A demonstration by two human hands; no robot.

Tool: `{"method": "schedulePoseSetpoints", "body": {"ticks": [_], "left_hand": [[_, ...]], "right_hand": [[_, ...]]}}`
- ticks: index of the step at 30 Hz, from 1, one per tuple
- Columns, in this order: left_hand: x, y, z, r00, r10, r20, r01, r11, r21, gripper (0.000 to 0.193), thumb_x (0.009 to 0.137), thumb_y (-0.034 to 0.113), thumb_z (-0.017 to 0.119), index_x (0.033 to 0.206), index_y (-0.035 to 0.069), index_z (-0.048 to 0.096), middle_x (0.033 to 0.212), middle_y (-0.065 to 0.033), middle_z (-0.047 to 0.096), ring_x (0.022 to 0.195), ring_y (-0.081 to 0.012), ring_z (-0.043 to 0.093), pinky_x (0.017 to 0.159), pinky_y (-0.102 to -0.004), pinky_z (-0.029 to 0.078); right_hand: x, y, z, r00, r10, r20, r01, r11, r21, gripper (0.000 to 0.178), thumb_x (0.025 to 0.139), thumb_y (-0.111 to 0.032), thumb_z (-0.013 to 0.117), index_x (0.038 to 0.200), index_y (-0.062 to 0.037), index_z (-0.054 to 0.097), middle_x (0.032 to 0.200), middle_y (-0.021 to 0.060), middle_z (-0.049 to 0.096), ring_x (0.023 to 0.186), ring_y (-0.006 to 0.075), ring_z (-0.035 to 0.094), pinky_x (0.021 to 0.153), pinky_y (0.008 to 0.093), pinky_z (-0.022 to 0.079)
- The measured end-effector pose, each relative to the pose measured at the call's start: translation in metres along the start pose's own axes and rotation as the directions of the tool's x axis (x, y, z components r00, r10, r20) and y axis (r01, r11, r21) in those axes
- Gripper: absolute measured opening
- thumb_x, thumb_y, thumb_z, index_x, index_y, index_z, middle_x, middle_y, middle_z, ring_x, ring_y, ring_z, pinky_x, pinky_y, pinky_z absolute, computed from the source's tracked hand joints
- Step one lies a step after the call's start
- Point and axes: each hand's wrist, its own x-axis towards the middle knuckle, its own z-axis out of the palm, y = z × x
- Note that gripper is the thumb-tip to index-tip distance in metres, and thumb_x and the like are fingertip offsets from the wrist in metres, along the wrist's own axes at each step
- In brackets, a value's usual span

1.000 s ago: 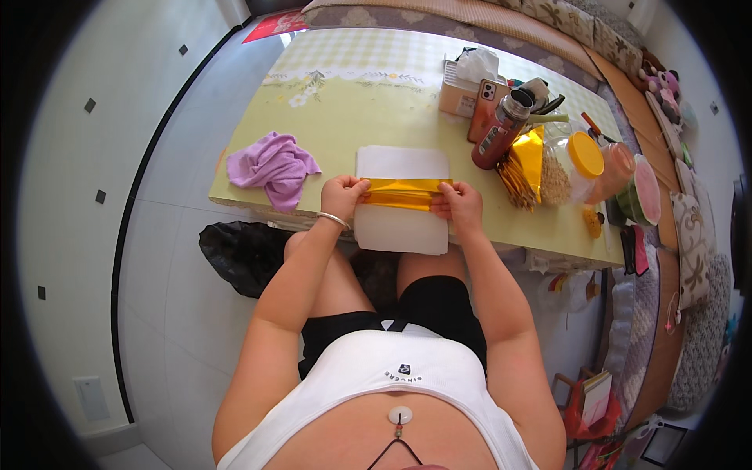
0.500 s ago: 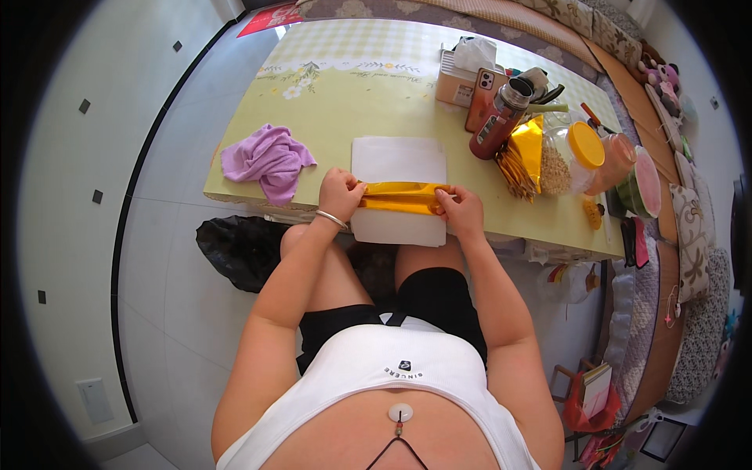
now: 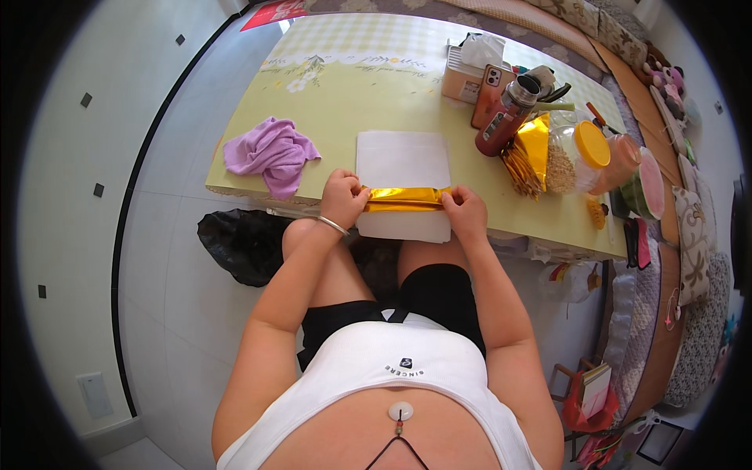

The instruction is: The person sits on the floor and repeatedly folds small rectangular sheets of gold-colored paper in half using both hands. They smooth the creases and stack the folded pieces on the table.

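Observation:
A folded strip of shiny gold foil paper (image 3: 406,199) stretches crosswise between my hands, with a crease running along it. Its left end is pinched in my left hand (image 3: 343,197), thumb against fingers, a bangle on that wrist. At the other end my right hand (image 3: 467,213) grips the strip the same way. Under the foil lies a white rectangular sheet or board (image 3: 403,157), which reaches over the table's near edge. More gold foil sheets (image 3: 533,149) stand in a bunch to the right of my right hand.
On the table (image 3: 368,102), a crumpled purple cloth (image 3: 272,154) lies left. At right stand a dark red flask (image 3: 505,121), a phone (image 3: 490,95), a tissue box (image 3: 464,74), a yellow-lidded jar (image 3: 589,145) and a cut watermelon (image 3: 648,184). A black plastic bag (image 3: 241,247) sits below the left edge.
The gold strip looks slightly narrower and flatter between my hands. My grip on both ends stays, and the whole view has shifted a little.

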Motion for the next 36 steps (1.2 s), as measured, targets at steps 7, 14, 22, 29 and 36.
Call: {"method": "schedulePoseSetpoints", "body": {"ticks": [7,14,22,29,36], "left_hand": [[-0.011,0.019,-0.011,0.992,0.114,0.062,-0.113,0.993,-0.015,0.023,0.070,0.009,0.086,0.076,-0.001,0.066,0.109,-0.0180,0.061,0.093,-0.0268,0.063,0.077,-0.0342,0.055],[0.008,0.005,0.000,0.998,0.060,0.003,-0.060,0.998,0.014,0.024,0.065,0.005,0.086,0.080,0.003,0.068,0.113,-0.0171,0.062,0.106,-0.0325,0.063,0.092,-0.0400,0.052],[0.015,-0.012,0.004,0.997,0.038,0.061,-0.038,0.999,0.007,0.016,0.074,0.015,0.084,0.079,0.003,0.072,0.111,-0.0161,0.063,0.107,-0.0311,0.061,0.094,-0.0395,0.050],[0.022,-0.007,0.003,0.995,0.004,0.103,-0.013,0.996,0.086,0.019,0.080,0.019,0.080,0.079,0.001,0.075,0.110,-0.0162,0.063,0.107,-0.0314,0.061,0.095,-0.0398,0.048],[0.021,-0.004,0.003,0.995,0.045,0.093,-0.058,0.989,0.134,0.022,0.080,0.020,0.080,0.077,0.000,0.072,0.109,-0.0165,0.063,0.106,-0.0315,0.061,0.095,-0.0398,0.049]], "right_hand": [[0.000,-0.007,-0.002,0.999,-0.006,-0.038,0.003,0.997,-0.073,0.024,0.087,-0.028,0.070,0.083,-0.0043,0.067,0.073,0.0119,0.069,0.068,0.0285,0.066,0.066,0.0409,0.051],[0.020,-0.003,0.002,0.999,0.043,-0.009,-0.042,0.995,0.089,0.026,0.089,-0.030,0.071,0.085,-0.0045,0.069,0.075,0.0112,0.070,0.070,0.0275,0.067,0.066,0.0386,0.051],[0.014,-0.001,0.004,0.998,0.014,-0.055,-0.015,1.000,-0.011,0.030,0.091,-0.033,0.070,0.082,-0.0050,0.069,0.077,0.0107,0.070,0.071,0.0289,0.066,0.067,0.0408,0.051],[0.012,0.006,0.005,0.989,-0.084,-0.119,0.076,0.994,-0.074,0.027,0.088,-0.028,0.073,0.077,-0.0038,0.066,0.082,0.0130,0.064,0.076,0.0318,0.063,0.071,0.0429,0.050],[0.007,0.003,0.006,0.972,-0.197,-0.128,0.172,0.968,-0.181,0.025,0.088,-0.023,0.073,0.074,-0.0032,0.064,0.086,0.0147,0.061,0.078,0.0344,0.062,0.072,0.0448,0.051]]}}
